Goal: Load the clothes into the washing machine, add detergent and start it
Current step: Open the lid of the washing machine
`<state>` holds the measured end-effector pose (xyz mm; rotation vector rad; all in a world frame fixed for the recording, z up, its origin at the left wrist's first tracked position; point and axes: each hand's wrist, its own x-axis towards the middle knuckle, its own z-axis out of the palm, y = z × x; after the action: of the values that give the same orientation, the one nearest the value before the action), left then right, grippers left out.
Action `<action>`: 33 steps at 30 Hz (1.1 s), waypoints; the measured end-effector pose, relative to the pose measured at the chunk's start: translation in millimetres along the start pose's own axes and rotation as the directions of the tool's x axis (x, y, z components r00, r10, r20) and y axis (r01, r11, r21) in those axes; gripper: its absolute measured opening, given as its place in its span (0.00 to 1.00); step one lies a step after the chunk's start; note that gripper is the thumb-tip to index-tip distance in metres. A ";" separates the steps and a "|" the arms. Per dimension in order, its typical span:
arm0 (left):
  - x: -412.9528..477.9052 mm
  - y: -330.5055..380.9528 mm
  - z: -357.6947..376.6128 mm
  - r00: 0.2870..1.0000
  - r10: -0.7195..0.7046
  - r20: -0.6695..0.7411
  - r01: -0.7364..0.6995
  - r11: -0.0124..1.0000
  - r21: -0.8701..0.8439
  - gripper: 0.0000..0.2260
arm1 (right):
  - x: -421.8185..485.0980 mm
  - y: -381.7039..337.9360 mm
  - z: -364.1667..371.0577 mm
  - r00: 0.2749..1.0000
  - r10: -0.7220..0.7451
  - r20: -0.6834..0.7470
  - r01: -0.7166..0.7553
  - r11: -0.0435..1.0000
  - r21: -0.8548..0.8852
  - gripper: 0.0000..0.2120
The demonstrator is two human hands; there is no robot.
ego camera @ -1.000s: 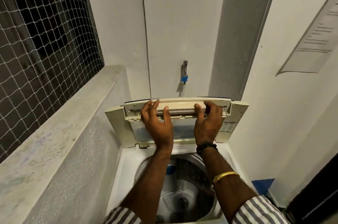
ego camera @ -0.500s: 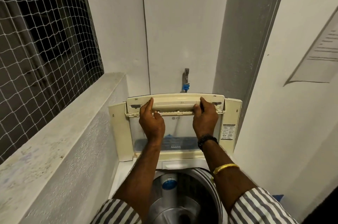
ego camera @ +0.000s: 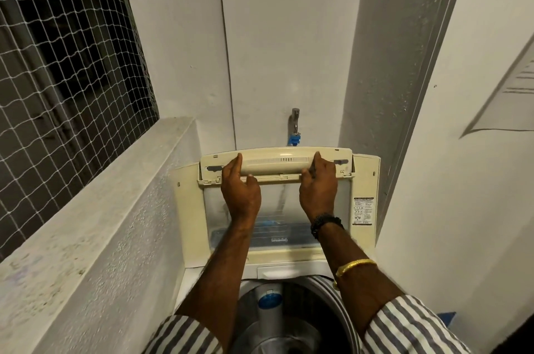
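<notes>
A cream top-loading washing machine fills the lower middle, its lid (ego camera: 277, 163) raised nearly upright against the back wall. My left hand (ego camera: 239, 192) grips the left part of the lid's handle edge, and my right hand (ego camera: 318, 186) grips the right part. Below my arms the open drum (ego camera: 277, 324) shows grey metal and a central post with a blue cap. No clothes or detergent are in view.
A metal tap (ego camera: 294, 125) with a blue fitting sticks out of the wall just above the lid. A concrete ledge (ego camera: 95, 209) under a netted window (ego camera: 63, 65) runs along the left. A white wall with a paper notice (ego camera: 511, 93) closes the right.
Both hands have swung the lid up from a half-folded tilt to nearly upright. The view has moved closer to the machine.
</notes>
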<state>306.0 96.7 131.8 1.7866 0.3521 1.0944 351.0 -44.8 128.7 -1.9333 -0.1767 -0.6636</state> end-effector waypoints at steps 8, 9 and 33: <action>-2.8 7.1 -11.3 0.998 -0.009 0.061 0.009 1.000 -0.004 0.24 | -13.6 -6.0 -3.3 1.000 0.019 0.013 -0.019 0.999 0.029 0.27; -4.6 8.8 -13.3 0.997 -0.011 0.074 0.011 1.000 -0.003 0.24 | -18.1 -7.2 -4.1 1.000 0.018 0.012 -0.018 0.999 0.034 0.27; -117.0 -0.8 -74.0 0.852 0.314 0.420 -0.470 0.812 0.347 0.29 | -141.6 -19.7 -51.1 0.960 -0.193 0.202 0.240 0.940 -0.243 0.31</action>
<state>182.2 64.3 79.3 2.5007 -0.0057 1.0020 205.7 -56.8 86.3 -2.2538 -0.4374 -0.6884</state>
